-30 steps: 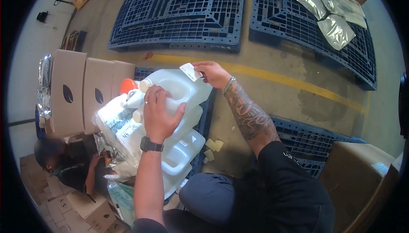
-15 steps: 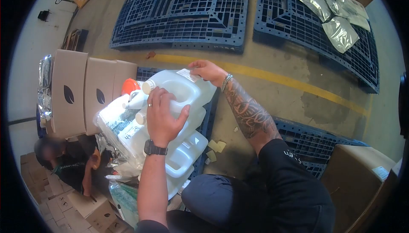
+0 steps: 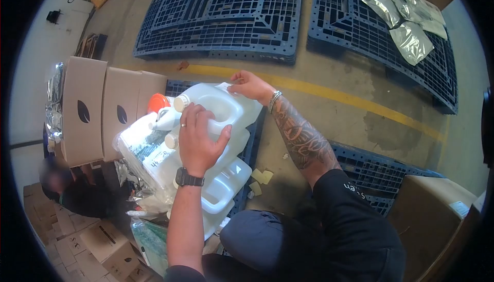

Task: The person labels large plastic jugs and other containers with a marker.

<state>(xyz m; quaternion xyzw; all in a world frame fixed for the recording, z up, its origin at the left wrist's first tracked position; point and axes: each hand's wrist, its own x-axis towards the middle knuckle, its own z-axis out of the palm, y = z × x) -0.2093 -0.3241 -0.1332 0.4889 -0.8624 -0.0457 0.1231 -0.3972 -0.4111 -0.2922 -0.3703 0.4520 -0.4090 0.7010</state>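
Note:
A translucent white plastic jug [image 3: 211, 99] with a cream screw cap [image 3: 181, 103] lies on top of other jugs [image 3: 226, 184]. My left hand [image 3: 198, 140] grips it near the cap, with fingers bent over its side and the thumb apart. At the jug's far end, my right hand [image 3: 249, 86] has thumb and fingers pinched together on a white label [image 3: 224, 87]. That label looks partly lifted, and the fingers cover some of it. An orange-red lid [image 3: 158, 103] and a white spray-type bottle top [image 3: 164, 121] sit left of the jug.
Blue plastic pallets [image 3: 221, 19] stand beyond a yellow floor line [image 3: 329, 94]; silver pouches [image 3: 411, 40] lie on the right one. Cardboard boxes [image 3: 85, 112] are stacked at left. A co-worker [image 3: 85, 194] crouches at lower left. A large carton [image 3: 432, 204] stands at right.
My right hand has shifted slightly, and the label under it now looks raised and folded instead of flat. My left hand stays on the jug. The co-worker's arm has drawn back.

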